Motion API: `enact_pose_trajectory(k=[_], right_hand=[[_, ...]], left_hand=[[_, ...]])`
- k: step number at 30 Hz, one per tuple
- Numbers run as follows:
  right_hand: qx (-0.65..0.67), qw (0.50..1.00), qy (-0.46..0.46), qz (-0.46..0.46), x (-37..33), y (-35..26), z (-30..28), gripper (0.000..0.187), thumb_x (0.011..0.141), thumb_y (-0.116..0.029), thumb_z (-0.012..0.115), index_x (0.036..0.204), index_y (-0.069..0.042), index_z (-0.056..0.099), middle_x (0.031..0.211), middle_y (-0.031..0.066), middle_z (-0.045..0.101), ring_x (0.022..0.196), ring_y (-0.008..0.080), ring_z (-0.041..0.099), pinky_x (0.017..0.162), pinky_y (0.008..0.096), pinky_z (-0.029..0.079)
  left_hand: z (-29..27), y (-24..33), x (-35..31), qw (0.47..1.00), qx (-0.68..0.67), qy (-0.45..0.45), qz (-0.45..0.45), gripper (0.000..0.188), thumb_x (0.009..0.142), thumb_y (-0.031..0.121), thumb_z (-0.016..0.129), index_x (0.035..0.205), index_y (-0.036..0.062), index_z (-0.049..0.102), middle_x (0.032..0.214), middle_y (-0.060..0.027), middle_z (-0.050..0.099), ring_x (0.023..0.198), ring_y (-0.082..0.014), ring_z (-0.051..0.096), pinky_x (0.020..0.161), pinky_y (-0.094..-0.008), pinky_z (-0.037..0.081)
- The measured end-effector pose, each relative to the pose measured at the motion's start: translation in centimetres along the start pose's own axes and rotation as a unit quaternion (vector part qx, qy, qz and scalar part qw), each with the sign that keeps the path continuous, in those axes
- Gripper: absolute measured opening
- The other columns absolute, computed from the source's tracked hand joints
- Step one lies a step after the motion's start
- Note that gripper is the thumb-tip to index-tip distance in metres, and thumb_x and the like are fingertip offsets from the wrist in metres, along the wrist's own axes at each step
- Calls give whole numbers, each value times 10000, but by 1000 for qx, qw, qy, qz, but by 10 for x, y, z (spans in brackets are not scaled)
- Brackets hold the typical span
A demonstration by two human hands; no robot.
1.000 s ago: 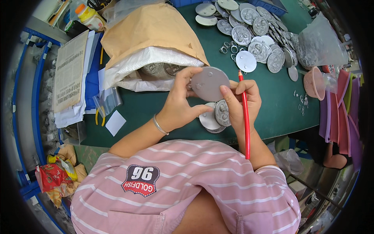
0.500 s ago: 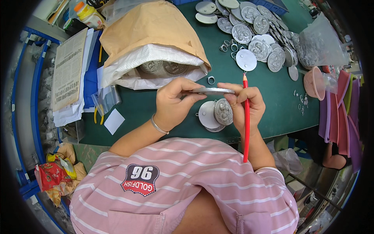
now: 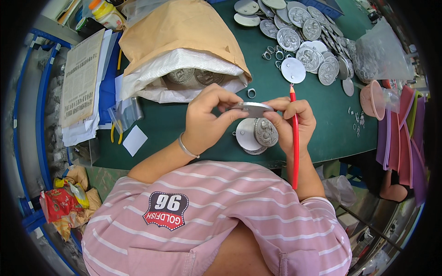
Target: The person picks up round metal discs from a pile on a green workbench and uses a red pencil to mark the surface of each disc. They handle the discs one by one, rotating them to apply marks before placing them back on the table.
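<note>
A silver medallion (image 3: 252,108) is held nearly edge-on between both hands above the green table. My left hand (image 3: 207,115) pinches its left end between thumb and fingers. At the other end, my right hand (image 3: 292,120) grips it by the fingertips. A red pencil (image 3: 295,142) is also tucked between the fingers of my right hand, its sharpened tip pointing away from me. Just below the hands lies a small group of medallions (image 3: 266,132), one with its embossed face up and another showing its plain back. A metal ring (image 3: 251,93) lies beyond the held medallion.
A brown paper sack (image 3: 179,27) with a white lining holds more medallions at the back left. Heaped medallions (image 3: 288,39) cover the back right, with loose rings (image 3: 266,55) beside them. A pink basket (image 3: 372,100) stands far right; papers (image 3: 83,78) lie left.
The held medallion has tilted slightly, so more of its flat side shows. My right hand and the pencil have shifted a little to the right.
</note>
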State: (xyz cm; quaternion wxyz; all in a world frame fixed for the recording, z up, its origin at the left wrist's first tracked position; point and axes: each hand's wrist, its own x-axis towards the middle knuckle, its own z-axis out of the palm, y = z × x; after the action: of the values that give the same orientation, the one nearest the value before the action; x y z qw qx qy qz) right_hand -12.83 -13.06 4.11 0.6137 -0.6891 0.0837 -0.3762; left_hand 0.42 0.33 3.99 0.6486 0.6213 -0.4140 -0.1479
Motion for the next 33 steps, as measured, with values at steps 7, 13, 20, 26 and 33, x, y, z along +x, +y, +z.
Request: enact_pose_trajectory(k=[7,13,20,26,33], right_hand=[[77,995,43,34,0,5,-4,288,725,109,664,748,-52,427,870,197,656,775,161,603,697,283,489],[2,1000,3,-17,2,0,-1,284,724,120,654,743,-52,429,862,195,657,752,176,607,685,290,491],[-32,999,-6,3,5,0,4,263,752,137,582,842,-36,405,999,205,621,910,235,613,792,314,485],[117,958,68,251,8,0,1,109,866,16,481,884,-33,385,1005,218,587,812,184,624,661,275,533],[121,959,53,250,6,6,5,182,847,-23,565,857,-48,385,941,179,595,711,143,607,559,240,541]], left_hand=[[-5,-9,1,897,-254,-116,-342,389,882,270,569,1138,-12,491,1000,-138,595,838,-193,616,693,-285,514],[-2,-1,6,795,-432,-138,-403,493,906,382,508,1183,-26,486,1072,-130,582,946,-214,610,788,-293,504],[4,-18,-3,828,-440,-43,-345,391,879,132,560,1222,-29,462,1157,-128,558,1035,-175,573,877,-299,484],[6,-10,0,870,-412,26,-271,413,864,18,516,1265,18,417,1233,-108,501,1087,-180,533,885,-316,479],[3,-4,1,853,-446,3,-272,391,927,81,393,1311,16,359,1314,-137,435,1165,-228,487,956,-368,431]])
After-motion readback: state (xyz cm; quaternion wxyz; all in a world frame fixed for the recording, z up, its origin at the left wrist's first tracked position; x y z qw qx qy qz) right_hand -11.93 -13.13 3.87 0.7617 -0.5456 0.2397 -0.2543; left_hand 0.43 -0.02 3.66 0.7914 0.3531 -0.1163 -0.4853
